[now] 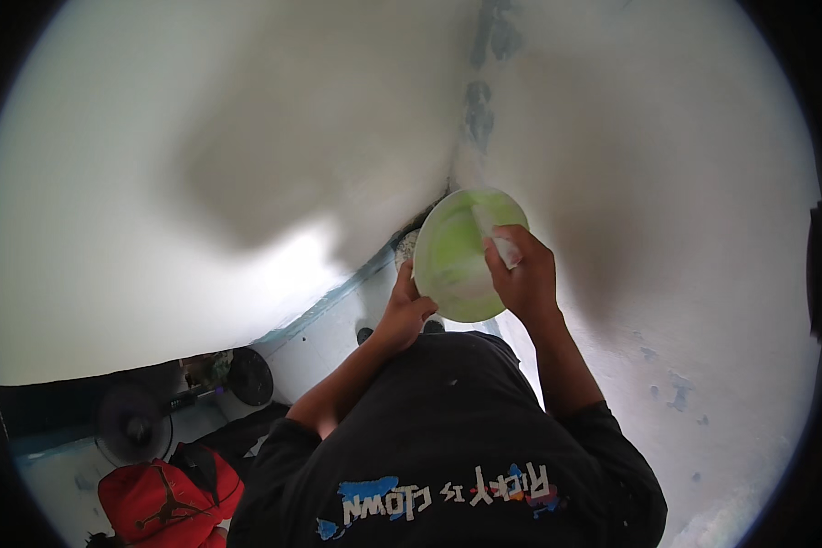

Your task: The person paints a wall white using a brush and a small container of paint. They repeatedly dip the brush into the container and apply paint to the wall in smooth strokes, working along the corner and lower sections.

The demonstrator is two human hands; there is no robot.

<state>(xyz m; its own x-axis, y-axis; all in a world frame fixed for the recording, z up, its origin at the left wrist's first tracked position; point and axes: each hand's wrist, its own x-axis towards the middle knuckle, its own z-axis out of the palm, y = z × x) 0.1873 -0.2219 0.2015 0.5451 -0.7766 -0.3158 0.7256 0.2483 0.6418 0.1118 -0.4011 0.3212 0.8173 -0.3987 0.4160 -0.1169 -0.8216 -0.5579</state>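
Observation:
My left hand (404, 308) grips the lower left rim of a round light-green plate (452, 240), thumb on the near edge. The plate is held out in front of my body, with whitish smears across its face. My right hand (526, 274) is closed around a pale flat tool (483, 220), possibly a scraper, whose blurred far end lies against or just over the plate. Whether the tool touches the plate cannot be told. A speckled round container (405, 248) shows partly behind the plate's left edge.
Two whitish walls meet in a corner marked by grey patches (479, 116). The left wall (267, 294) ends in a bluish lower edge. Flaked spots mark the right wall (678, 390). Behind my left side are a fan (137, 428), a dark round object (250, 377) and a red bag or garment (168, 503).

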